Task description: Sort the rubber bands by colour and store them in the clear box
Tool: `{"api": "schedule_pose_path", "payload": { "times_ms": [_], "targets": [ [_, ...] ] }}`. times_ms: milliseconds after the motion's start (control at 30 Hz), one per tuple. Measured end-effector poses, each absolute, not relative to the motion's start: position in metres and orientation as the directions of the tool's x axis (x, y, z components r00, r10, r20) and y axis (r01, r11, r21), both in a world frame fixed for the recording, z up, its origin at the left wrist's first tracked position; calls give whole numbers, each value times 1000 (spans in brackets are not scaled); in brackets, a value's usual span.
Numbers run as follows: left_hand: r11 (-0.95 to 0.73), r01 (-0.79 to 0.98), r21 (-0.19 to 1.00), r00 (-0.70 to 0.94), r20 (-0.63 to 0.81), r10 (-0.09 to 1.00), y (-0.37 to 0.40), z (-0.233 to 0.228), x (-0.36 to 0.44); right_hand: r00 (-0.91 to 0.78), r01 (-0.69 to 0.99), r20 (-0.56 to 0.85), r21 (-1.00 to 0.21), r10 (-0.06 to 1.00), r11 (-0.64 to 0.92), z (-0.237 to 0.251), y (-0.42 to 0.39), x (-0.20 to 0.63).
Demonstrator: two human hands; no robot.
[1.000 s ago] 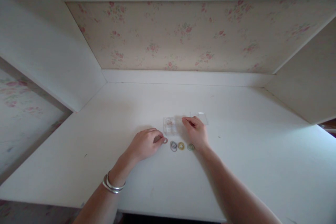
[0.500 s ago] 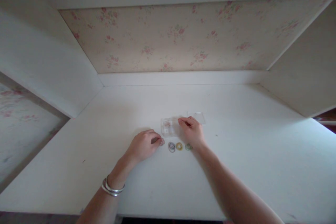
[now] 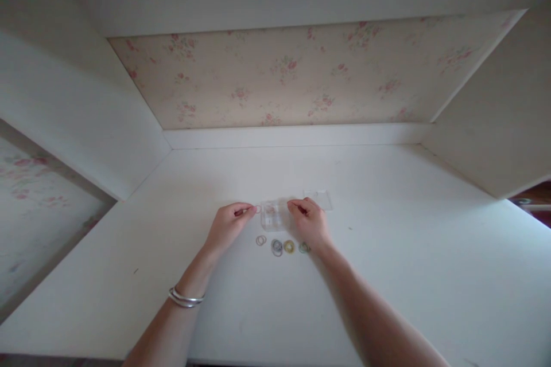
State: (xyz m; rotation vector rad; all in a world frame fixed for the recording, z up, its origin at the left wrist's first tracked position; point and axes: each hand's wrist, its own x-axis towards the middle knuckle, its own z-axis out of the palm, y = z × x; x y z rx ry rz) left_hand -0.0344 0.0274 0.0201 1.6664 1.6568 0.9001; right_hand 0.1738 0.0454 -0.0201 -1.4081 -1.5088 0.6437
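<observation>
My left hand (image 3: 232, 223) pinches a small pinkish ring-shaped band (image 3: 258, 209) just beyond its fingertips, at the left side of a clear plastic box (image 3: 272, 220). Inside this divided box lie some reddish bands (image 3: 270, 209). Fingers pinched together, my right hand (image 3: 309, 221) is at the box's far right edge and grips it there. Along the near side of the box lie small groups of ring bands: light brown ones (image 3: 261, 240), grey ones (image 3: 277, 248), yellow ones (image 3: 288, 246) and green ones (image 3: 304, 248), the last partly beneath my right wrist.
A clear flat lid (image 3: 322, 199) lies behind my right hand on the white tabletop (image 3: 232, 304). White panels (image 3: 477, 126) enclose the surface at the sides, and a floral-papered wall (image 3: 267, 80) stands at the back. A small dark speck (image 3: 136, 270) is at left.
My left hand has risen from the light brown bands to the box's left side with one band in its fingers. My right hand stays at the box. The camera view has shifted slightly.
</observation>
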Motion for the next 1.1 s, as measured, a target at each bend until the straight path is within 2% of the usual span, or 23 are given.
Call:
{"api": "schedule_pose_path", "payload": {
  "times_ms": [167, 333, 533, 600, 667, 733, 833, 967, 1100],
  "targets": [
    [-51, 621, 782, -1, 66, 998, 46, 17, -14, 92, 451, 299, -863, 950, 228, -22, 45, 174],
    [-42, 610, 791, 49, 15, 999, 53, 7, -9, 75, 445, 321, -858, 944, 256, -22, 45, 172],
    [-71, 677, 733, -49, 141, 989, 40, 14, -26, -2, 452, 395, -819, 919, 353, -15, 36, 172],
    [-53, 716, 696, -63, 140, 988, 35, 15, -33, -125, 494, 455, -743, 882, 453, -10, 27, 169],
    [-61, 756, 652, -14, 110, 994, 31, 15, -41, -302, 552, 487, -612, 820, 567, -5, 17, 165],
    [-96, 782, 616, 68, 70, 995, 27, 17, -46, -464, 597, 464, -465, 754, 654, 0, 9, 159],
    [-138, 777, 614, 151, 31, 988, 23, 21, -49, -581, 637, 406, -313, 706, 704, 5, 2, 152],
    [-130, 769, 626, 196, -37, 980, 19, 25, -49, -638, 652, 355, -224, 684, 725, 8, 2, 146],
    [-151, 751, 643, 289, -114, 951, 15, 23, -52, -661, 644, 329, -212, 674, 735, 5, 1, 142]
  ]
}}
